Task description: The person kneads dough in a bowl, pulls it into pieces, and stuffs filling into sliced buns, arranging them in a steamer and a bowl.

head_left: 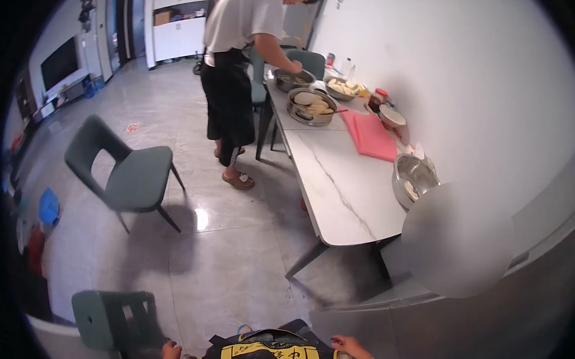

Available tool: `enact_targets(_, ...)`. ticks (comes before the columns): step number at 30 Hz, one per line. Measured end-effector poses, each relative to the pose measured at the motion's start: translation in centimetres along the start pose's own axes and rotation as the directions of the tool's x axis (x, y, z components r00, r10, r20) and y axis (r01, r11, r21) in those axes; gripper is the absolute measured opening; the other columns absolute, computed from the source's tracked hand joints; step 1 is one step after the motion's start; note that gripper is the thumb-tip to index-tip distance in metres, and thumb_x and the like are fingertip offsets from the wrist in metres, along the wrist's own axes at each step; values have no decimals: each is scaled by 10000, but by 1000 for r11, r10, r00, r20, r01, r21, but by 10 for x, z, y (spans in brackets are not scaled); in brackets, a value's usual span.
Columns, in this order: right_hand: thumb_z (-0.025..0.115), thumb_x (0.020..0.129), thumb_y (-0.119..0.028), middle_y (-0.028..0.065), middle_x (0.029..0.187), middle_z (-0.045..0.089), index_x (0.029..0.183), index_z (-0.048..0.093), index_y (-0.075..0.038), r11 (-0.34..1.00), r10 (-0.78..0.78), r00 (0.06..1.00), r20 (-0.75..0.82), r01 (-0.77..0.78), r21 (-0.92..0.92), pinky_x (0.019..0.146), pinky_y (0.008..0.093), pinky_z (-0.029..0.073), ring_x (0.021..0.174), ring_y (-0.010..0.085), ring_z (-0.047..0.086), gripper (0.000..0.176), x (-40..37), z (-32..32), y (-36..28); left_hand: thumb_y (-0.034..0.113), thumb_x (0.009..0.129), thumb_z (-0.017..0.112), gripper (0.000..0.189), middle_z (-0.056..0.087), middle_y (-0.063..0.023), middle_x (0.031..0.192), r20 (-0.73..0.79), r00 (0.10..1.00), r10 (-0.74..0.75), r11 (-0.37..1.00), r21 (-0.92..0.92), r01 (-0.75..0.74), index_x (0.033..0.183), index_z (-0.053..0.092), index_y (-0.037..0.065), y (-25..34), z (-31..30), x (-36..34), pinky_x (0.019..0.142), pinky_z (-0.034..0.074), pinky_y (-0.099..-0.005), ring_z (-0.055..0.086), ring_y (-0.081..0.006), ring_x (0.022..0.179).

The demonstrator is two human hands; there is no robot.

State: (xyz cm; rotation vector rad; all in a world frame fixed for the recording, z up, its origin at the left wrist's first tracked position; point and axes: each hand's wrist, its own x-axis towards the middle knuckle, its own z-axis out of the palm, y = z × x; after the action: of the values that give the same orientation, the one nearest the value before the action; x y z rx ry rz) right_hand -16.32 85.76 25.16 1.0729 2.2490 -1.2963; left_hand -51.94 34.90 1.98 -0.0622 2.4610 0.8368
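Note:
At the bottom edge, my left hand (171,353) hangs with its fingers curled in, close beside a dark green stool (105,319); nothing shows in it. My right hand (347,345) is out to the other side of my body, fingers loosely bent and a little apart, holding nothing that I can see. A bracelet circles that wrist. Between my hands is the front of my dark garment (273,353) with yellow panels. Both hands are well away from the white marble-patterned table (329,184).
Another person (235,55) stands at the table's far end, one hand over a pot (294,81). Near it are a steamer pot (311,107) with pale food, a food bowl (343,89), a pink cloth (371,133) and a metal basin (416,179). A green chair (130,172) stands left.

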Motion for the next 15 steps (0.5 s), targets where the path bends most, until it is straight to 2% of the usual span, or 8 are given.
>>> enact_targets(1,534,767,-284,172,940,601,1054,549,-41,1000,-4,999,-33,4,24,761,346,449,876,274,585,376,8,-4,-9,117,631,643,313,588,-139,727,2,1000,1,995,101,-1,897,565,-29,33,-14,11,577,478,-305,585,-220,637)
enact_targets(2,536,766,-280,170,935,602,1050,550,-41,999,22,999,-47,-20,44,755,346,451,871,274,586,371,15,-8,-13,153,599,661,373,612,-162,778,4,1000,2,980,199,-3,910,576,-35,103,-39,6,619,486,-305,604,-232,691)
enact_targets(5,545,763,-266,163,909,608,1037,558,-42,994,72,992,-103,-63,85,740,345,456,847,270,591,355,50,-31,-21,115,597,656,350,605,-150,747,-16,1000,-18,994,-105,17,900,573,-38,132,-31,77,565,481,-292,592,-184,649)
enact_targets(7,551,761,-257,155,875,616,1025,566,-42,993,89,985,-148,-77,88,731,339,458,816,259,598,341,83,-60,-31,114,606,666,341,607,-139,743,-8,999,44,987,-155,-44,898,572,-34,190,-29,95,541,480,-294,591,-183,639)
enact_targets(8,557,759,-247,149,856,618,1018,570,-40,996,47,977,-210,-30,84,719,329,461,793,244,600,332,100,-78,-36,113,610,671,337,608,-134,741,-8,998,64,982,-178,-64,896,571,-33,213,-27,93,530,479,-295,591,-182,634)
enact_targets(10,568,756,-227,135,817,622,1003,577,-36,993,-45,937,-347,81,89,694,308,465,746,215,602,313,147,-124,-62,138,617,686,348,610,-129,750,99,995,13,993,-114,-2,899,571,-30,233,-21,106,539,481,-292,593,-182,651)
enact_targets(13,577,756,-191,122,784,620,987,581,-27,945,8,912,-411,127,302,666,272,467,709,175,597,284,183,-194,-124,171,625,695,370,615,-124,763,228,973,-24,1000,7,23,916,574,-24,255,-10,131,570,481,-290,595,-183,674)
enact_targets(15,580,764,-170,90,768,618,977,587,-12,934,-47,901,-431,192,300,642,243,457,689,124,571,265,212,-218,-134,193,630,696,387,619,-122,770,295,955,-20,999,54,4,931,578,-20,248,-4,158,597,480,-291,596,-183,688)
